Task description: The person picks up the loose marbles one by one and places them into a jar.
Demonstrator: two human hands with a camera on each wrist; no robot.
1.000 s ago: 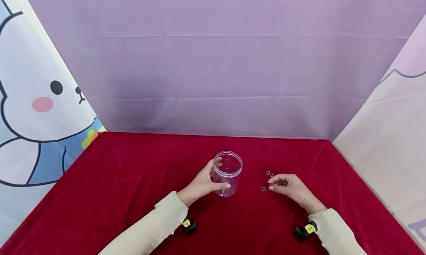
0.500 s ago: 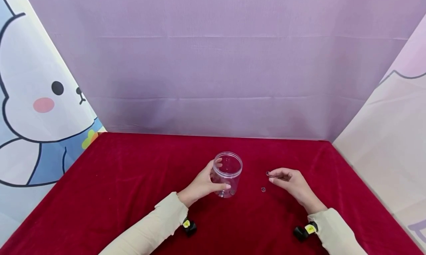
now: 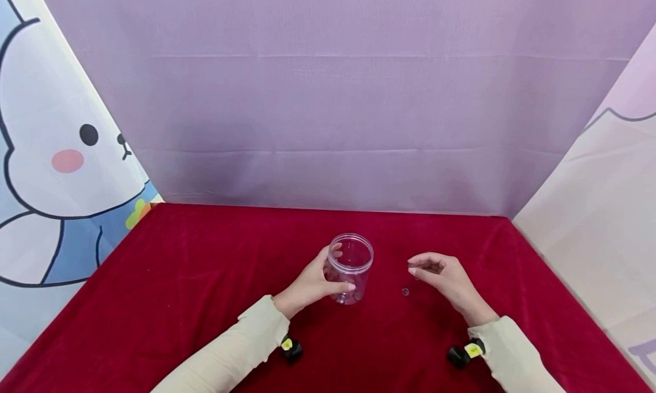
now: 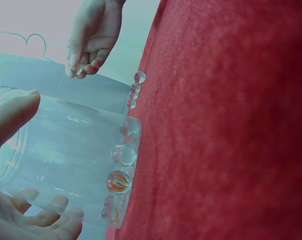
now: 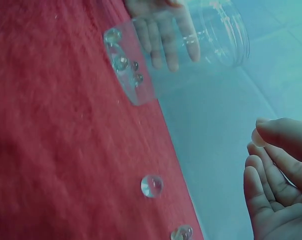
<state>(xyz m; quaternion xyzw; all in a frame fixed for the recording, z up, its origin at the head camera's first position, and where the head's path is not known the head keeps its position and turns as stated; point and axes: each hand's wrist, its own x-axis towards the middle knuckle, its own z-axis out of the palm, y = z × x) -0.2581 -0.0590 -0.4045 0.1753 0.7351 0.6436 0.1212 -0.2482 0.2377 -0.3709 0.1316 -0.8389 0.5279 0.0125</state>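
Note:
My left hand point(image 3: 309, 283) grips a clear jar point(image 3: 351, 272) from its left side, thumb across the front and fingers behind. The jar stands upright and lidless on the red cloth, with several glass marbles point(image 4: 118, 182) at its bottom. To the right of the jar, my right hand point(image 3: 445, 276) is raised above the cloth and pinches a clear marble point(image 5: 258, 138) between thumb and fingertips. Below that hand, a loose marble point(image 3: 405, 291) lies on the cloth. The right wrist view shows another marble point(image 5: 182, 233) resting near it.
Red velvet cloth point(image 3: 215, 250) covers the table. A purple curtain point(image 3: 328, 108) hangs along the back edge. Printed panels stand at the sides, the left panel point(image 3: 46, 154) bearing a cartoon animal.
My right hand has moved away from me over the marbles, picked one up and lifted it, drifting slightly toward the jar. The left hand and jar have stayed in place.

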